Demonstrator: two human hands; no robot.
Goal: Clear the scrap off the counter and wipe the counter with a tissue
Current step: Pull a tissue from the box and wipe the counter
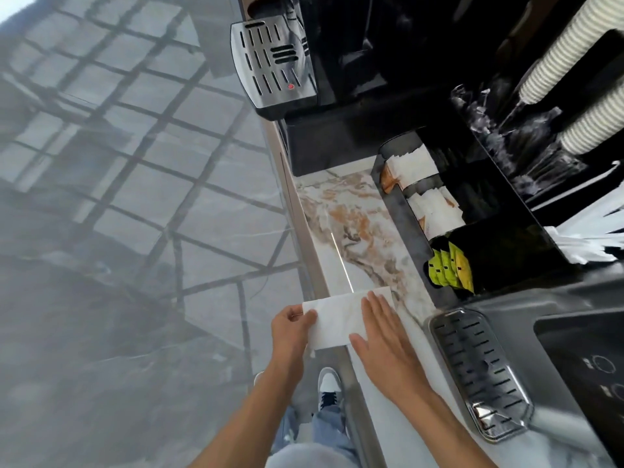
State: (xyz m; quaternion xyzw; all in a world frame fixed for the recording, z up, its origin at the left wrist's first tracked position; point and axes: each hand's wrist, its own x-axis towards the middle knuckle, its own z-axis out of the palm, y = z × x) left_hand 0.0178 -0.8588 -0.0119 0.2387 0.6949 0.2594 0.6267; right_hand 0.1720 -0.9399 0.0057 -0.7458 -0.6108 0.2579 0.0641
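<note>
Tissue (341, 319) flat on desk (358, 231) edge, partly overhanging. My left hand (290, 327) pinches its left end; right hand (385, 336) spread flat, pressing its right side and hiding that corner. Can't make out any scrap on the marble. Sachet organizer (439, 214) behind, contents blurred.

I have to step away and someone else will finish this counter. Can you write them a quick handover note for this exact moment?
Left hand: pinching the tissue's near-left edge at the counter lip.
Right hand: flat, open, pressing the tissue's right side onto the marble counter.
Tissue: spread flat at the counter's front edge.
Done: no scrap visible on the open marble.
Left: wipe the counter up towards the condiment organiser.
</note>
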